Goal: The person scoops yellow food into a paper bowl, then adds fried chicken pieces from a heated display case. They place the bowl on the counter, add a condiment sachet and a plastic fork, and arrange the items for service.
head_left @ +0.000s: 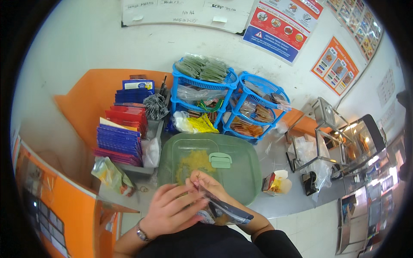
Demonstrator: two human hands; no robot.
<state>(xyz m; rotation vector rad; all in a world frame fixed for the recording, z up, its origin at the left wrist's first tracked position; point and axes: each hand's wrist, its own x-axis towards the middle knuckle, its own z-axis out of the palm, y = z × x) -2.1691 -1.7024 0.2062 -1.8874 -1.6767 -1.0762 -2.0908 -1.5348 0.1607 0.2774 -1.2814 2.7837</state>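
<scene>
Close to my body I hold a dark plastic pouch [232, 211] with a clear part, tilted, with something brownish inside. My right hand [208, 184] pinches its upper edge between thumb and fingers. My left hand [174, 207], a watch on its wrist, lies across the pouch's near side with fingers stretched out. Just beyond both hands stands a large green plastic container [243, 172] with a translucent lid and a small pale-green flap [220, 160]. Yellow food [193, 163] shows at its left half.
At the left, a grey bin [148, 170] holds blue and red packets [118, 139]; a printed pouch [112, 175] lies before it. Blue tiered baskets [204, 81] with sachets stand against the wall. To the right are an open food box [277, 182], a tape dispenser [309, 182] and a metal rack [318, 146].
</scene>
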